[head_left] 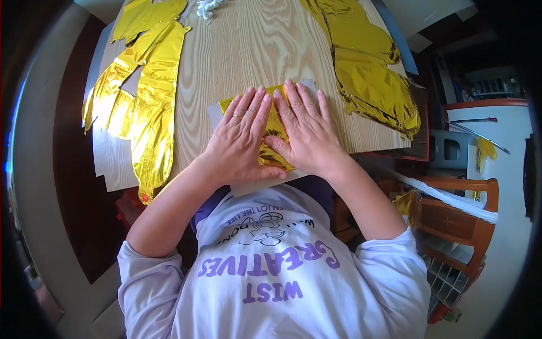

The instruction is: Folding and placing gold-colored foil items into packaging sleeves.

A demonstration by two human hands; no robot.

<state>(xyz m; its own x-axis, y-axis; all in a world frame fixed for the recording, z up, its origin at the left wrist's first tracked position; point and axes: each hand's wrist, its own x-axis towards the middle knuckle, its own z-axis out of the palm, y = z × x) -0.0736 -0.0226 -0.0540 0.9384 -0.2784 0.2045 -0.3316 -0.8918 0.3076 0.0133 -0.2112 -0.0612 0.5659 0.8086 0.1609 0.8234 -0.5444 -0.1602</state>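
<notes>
Both hands are laid flat right now, left hand (240, 135) and right hand (307, 133) side by side, fingers stretched out and only slightly fanned, neither one pinching or gripping anything. Watching the feed from my end, I've got the gold foil piece (274, 121) under the palms, at the near edge of the bench (243, 51), with a pale sheet (214, 114) sticking out around it. Pretty sure the palms are spread like that because foil is slippery and springy, so wide pressure should hold it flatter than fingertips would. Left thumb points across the lower end, right thumb angles in over the middle, so I'd say most of it is covered. Can't tell how many layers are under there, sorry. More gold foil shapes sit on the left side (158, 73) and a gold foil stack (372, 85) on the right, probably parked there so the middle has room. Some white curly bits (208, 8) sit at the far end.
</notes>
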